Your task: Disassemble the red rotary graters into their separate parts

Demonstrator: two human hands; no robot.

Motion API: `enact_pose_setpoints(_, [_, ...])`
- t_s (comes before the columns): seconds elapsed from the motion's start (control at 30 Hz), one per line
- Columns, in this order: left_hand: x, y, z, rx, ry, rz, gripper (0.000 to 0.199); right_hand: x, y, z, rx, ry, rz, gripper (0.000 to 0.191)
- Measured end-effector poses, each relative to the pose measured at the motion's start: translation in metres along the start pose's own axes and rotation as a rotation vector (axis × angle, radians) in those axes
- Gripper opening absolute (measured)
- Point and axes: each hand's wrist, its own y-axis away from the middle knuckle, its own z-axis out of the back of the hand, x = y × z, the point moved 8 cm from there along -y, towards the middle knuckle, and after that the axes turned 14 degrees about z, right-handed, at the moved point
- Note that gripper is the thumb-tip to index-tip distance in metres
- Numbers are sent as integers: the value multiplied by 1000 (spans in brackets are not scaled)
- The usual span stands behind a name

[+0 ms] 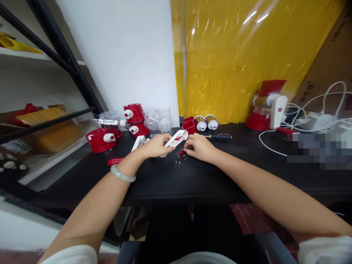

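My left hand [158, 145] grips a white plastic handle part [177, 138], tilted up to the right, with a small red piece inside its hollow. Just right of it, my right hand [200, 147] has its fingers pinched low over the table; whatever is between the fingertips is too small to make out. Small screws [177, 161] and a little red piece [180, 153] lie on the black table between the hands. Beyond my left hand rests another white handle part [138, 142], and a red grip [114, 161] lies near my left wrist.
Red bases [100, 141] and clear plastic parts [162, 121] stand at the back left. Two metal drums [211, 122] sit behind a screwdriver [220, 136]. At the right are an assembled red grater [266, 106] and white cables [268, 146]. A shelf frame [66, 62] borders the left.
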Motion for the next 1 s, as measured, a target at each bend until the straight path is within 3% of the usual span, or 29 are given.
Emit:
enact_pose_setpoints(0.1, [-2, 0, -3, 24, 3, -46, 28, -5, 0, 2, -39, -50, -40, 7])
enact_pose_setpoints(0.23, [-5, 3, -7, 67, 29, -89, 27, -10, 3, 27, -317, -34, -82, 18])
enact_pose_setpoints(0.3, [-7, 5, -8, 81, 37, -103, 27, -10, 4, 33, -391, -22, -74, 30])
enact_pose_setpoints(0.47, [-16, 10, -9, 125, 66, -135, 29, -10, 3, 17, -305, -133, -35, 48])
enact_pose_setpoints(0.63, [-20, 12, -10, 130, 25, -173, 30, -13, 3, 6, -252, -263, -63, 37])
enact_pose_setpoints(1.0, [-25, 16, -12, 145, -19, -165, 43, -11, 3, 7, -237, -246, -83, 28])
